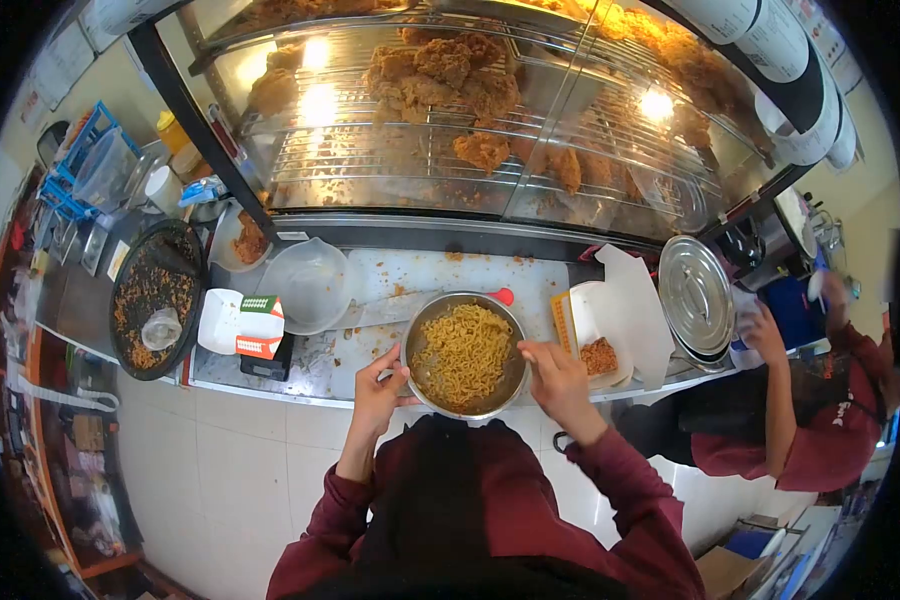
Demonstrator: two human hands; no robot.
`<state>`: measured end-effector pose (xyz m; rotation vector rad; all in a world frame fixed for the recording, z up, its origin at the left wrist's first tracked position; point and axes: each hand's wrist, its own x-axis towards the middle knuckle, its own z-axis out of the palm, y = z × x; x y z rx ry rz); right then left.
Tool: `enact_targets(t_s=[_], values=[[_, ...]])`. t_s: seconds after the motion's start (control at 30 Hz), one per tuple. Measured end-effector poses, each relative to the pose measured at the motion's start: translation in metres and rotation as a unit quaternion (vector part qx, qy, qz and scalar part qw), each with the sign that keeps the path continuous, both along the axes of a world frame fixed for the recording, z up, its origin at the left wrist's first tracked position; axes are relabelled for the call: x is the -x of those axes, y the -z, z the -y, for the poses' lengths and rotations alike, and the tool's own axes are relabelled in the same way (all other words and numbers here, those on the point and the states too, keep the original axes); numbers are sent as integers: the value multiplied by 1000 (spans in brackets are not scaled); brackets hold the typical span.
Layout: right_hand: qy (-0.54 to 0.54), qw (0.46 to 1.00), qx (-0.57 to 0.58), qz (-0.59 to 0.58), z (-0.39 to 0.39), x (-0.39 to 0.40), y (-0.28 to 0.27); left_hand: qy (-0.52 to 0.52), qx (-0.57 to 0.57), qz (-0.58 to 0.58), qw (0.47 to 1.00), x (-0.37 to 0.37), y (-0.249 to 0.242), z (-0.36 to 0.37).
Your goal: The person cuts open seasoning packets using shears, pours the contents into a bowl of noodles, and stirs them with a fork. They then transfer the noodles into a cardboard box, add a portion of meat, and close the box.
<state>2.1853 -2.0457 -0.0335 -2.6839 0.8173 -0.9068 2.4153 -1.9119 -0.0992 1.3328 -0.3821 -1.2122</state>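
On my feed I see yellow noodles (465, 350) in a silver bowl (511, 378). Left of the bowl I get a white box with green and orange panels (261, 320); right of it, a white carton (632, 305); beyond it, golden-brown chicken (445, 65).

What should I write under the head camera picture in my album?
Left hand gripping a metal bowl of noodles, right hand at its rim, before a glass case of fried chicken.
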Motion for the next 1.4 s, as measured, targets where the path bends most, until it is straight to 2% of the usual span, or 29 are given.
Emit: enact_targets(t_s=[0.1,0.13,0.17,0.2,0.3,0.43,0.53,0.73,0.93,1.13,1.23,1.33,1.4], values=[[6,998,23,62,28,2,30,6,10,-6,1000,-2,-2,4],[74,986,-123,86,35,3,34,7,11,-11,1000,-2,-4,5],[141,947,-267,108,42,3,37,10,19,-13,1000,-1,-7,8],[205,883,-403,126,47,3,40,13,28,-15,999,-2,-14,11],[133,825,-514,193,57,1,70,47,25,-2,999,-5,-29,22],[127,743,-620,218,40,-18,74,56,30,6,998,0,-29,34],[134,708,-652,236,41,-14,66,61,21,5,998,-2,-29,33],[148,686,-651,288,45,-3,29,47,-2,-12,999,-11,-7,24],[122,725,-593,329,48,1,-20,29,-34,-16,999,-13,13,15],[69,705,-582,401,45,6,-53,16,-11,-16,1000,-7,18,1],[70,710,-564,417,41,7,-71,57,-16,-11,998,0,16,-7],[72,731,-536,415,34,6,-73,62,-8,-6,998,9,10,-8],[97,748,-537,379,25,4,-53,51,-3,7,999,11,15,-9]])
